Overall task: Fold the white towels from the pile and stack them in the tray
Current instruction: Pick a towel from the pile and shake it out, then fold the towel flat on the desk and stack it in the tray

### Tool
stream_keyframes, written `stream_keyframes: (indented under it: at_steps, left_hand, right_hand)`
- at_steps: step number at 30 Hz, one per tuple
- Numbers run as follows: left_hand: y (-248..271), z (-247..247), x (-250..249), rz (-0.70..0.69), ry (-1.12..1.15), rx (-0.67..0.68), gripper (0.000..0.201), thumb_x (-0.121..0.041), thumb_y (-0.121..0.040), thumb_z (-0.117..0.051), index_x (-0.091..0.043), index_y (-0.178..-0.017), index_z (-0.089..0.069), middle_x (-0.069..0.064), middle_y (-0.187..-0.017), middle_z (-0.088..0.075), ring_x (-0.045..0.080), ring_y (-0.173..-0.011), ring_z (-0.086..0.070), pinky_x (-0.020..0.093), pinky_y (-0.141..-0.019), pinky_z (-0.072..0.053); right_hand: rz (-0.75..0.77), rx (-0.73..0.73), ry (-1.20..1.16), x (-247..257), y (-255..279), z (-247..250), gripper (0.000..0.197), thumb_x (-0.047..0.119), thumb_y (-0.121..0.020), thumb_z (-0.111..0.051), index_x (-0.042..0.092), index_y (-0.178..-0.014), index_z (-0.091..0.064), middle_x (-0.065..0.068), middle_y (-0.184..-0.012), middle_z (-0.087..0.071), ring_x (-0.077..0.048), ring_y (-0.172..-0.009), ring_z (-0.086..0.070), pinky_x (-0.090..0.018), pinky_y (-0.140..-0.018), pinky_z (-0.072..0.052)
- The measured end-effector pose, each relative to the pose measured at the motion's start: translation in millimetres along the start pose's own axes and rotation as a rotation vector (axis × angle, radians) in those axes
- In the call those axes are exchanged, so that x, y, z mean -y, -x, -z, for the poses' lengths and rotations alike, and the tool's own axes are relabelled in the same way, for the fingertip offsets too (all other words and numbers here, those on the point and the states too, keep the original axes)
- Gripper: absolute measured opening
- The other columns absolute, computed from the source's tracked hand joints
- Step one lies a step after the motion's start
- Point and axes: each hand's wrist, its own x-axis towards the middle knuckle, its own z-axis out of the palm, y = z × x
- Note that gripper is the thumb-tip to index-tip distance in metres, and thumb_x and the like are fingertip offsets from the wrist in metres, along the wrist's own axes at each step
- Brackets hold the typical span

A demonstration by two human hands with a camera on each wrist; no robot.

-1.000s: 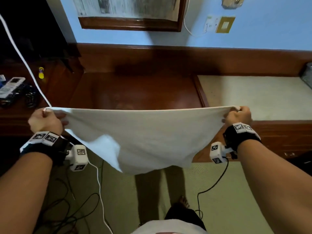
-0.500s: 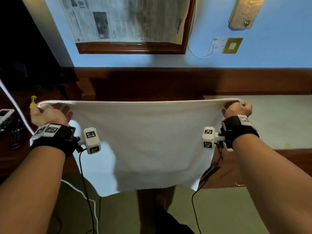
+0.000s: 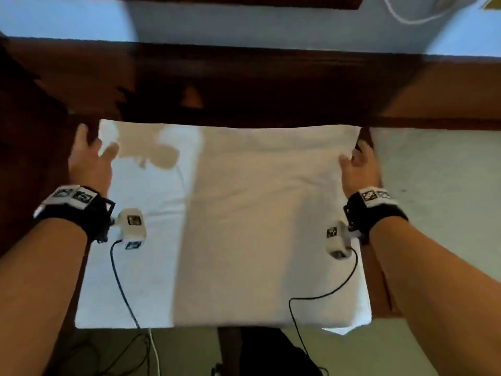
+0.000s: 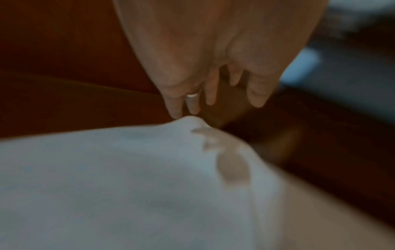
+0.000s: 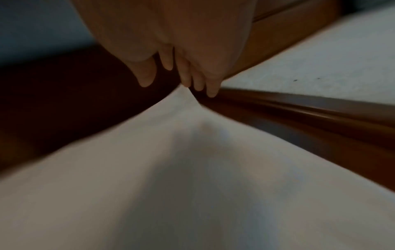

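White rectangular cloth towel spread flat on the dark wooden desk top, near edge hanging off the front. Left hand at the towel's far left corner, fingers straight and apart, gripping nothing. Right hand at the far right corner, fingers extended, likewise released. Tray not visible. Risk: the overhanging edge could drag the towel floorward, since nothing pins it.

A dark wooden bench runs along a pale blue wall, with a pale mat-like surface lying on it to the right. A white cable loops down the wall at upper right. Below the bench edge, black cables and a white cord trail over the greenish floor.
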Motion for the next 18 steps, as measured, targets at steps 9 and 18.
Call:
stream_keyframes:
  at_steps: [9, 18]
  left_hand:
    - [70.6, -24.8, 138.3, 0.053, -1.197, 0.532, 0.092, -0.091, -0.075, -0.028, -0.064, -0.137, 0.034, -0.013, -0.16, 0.036, 0.031, -0.153, 0.017, 0.071, -0.114, -0.011]
    - [5.8, -42.3, 105.0, -0.132, -1.075, 0.517, 0.099, -0.081, -0.076, -0.044, -0.048, -0.157, 0.002, -0.008, -0.168, 0.017, 0.029, -0.155, 0.01, 0.066, -0.12, -0.005]
  right_hand:
    - [0.183, 0.553, 1.046, -124.1, 75.4, -14.4, 0.078, 0.073, -0.09, -0.014, 0.041, -0.153, 0.018, 0.002, -0.159, 0.034, -0.03, -0.147, 0.029, -0.059, -0.117, 0.007]
    - [0.164, 0.479, 1.047, -85.0, 7.5, -51.5, 0.073, 0.065, -0.096, -0.026, 0.036, -0.157, 0.003, -0.002, -0.163, 0.023, -0.033, -0.149, 0.023, -0.061, -0.119, 0.005]
